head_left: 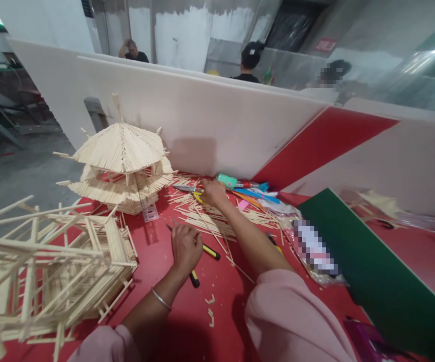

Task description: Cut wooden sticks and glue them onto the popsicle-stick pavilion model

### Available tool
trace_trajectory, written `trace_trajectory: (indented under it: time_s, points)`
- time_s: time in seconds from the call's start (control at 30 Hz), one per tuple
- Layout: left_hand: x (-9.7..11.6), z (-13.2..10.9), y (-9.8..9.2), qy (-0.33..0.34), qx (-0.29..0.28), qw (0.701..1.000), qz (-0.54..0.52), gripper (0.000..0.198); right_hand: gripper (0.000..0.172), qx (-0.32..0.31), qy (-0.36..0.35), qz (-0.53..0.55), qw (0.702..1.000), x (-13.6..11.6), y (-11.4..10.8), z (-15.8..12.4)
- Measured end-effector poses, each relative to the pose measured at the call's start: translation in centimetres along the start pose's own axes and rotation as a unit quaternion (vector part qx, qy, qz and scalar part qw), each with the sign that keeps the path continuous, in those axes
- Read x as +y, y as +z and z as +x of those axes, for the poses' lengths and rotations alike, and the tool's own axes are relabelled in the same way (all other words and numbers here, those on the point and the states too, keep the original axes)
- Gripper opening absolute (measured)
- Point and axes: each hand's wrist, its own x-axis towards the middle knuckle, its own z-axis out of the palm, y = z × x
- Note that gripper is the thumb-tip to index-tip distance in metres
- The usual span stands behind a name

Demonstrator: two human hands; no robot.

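My left hand (pixel 186 247) is closed over a utility knife (pixel 193 279), whose dark tip shows beyond the fingers. A second yellow-and-black utility knife (pixel 211 252) lies under or beside the same fingers; how far it is gripped is hidden. My right hand (pixel 214 193) reaches to the back of the table, its fingers bent at the yellow handles of scissors (pixel 184 188) with silver blades. Loose thin wooden sticks (pixel 207 223) lie under and around it. To the left stands a pavilion model (pixel 121 151) built of sticks, with a tiered roof.
An open stick framework (pixel 70 261) fills the left front. A clear ruler (pixel 150 211) leans by the pavilion. A green tape roll (pixel 227 181), a blue tool (pixel 255 194) and a green board (pixel 375 271) lie rightward. A white partition (pixel 202 115) stands behind; people are beyond it.
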Motion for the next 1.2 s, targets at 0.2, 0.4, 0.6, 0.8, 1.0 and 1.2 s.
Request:
trace_trajectory:
  time_s: [0.2, 0.4, 0.6, 0.8, 1.0, 1.2]
  points:
    - [-0.2, 0.0, 0.2, 0.012, 0.005, 1.0, 0.003, 0.016, 0.051, 0.081, 0.128, 0.07, 0.986, 2.5, -3.1, -4.4]
    - [-0.7, 0.1, 0.0, 0.058, -0.015, 0.998, 0.029, 0.015, 0.053, 0.075, 0.157, 0.201, 0.964, 5.2, -3.9, -15.0]
    - [0.6, 2.1, -0.2, 0.189, -0.087, 0.975, 0.076, 0.029, 0.047, 0.04, 0.139, 0.243, 0.959, 5.8, -4.3, -21.7]
    - [3.1, 5.4, 1.3, 0.367, -0.32, 0.853, 0.189, 0.045, 0.049, 0.067, 0.157, 0.254, 0.952, 6.8, -5.7, -22.6]
    - [2.8, 6.8, 3.7, 0.348, -0.258, 0.875, 0.217, 0.024, 0.049, 0.089, 0.202, 0.257, 0.941, 8.3, -5.8, -22.9]
    - [2.4, 8.5, 5.3, 0.3, -0.19, 0.907, 0.227, 0.025, 0.049, 0.079, 0.235, 0.25, 0.936, 8.6, -5.8, -23.2]
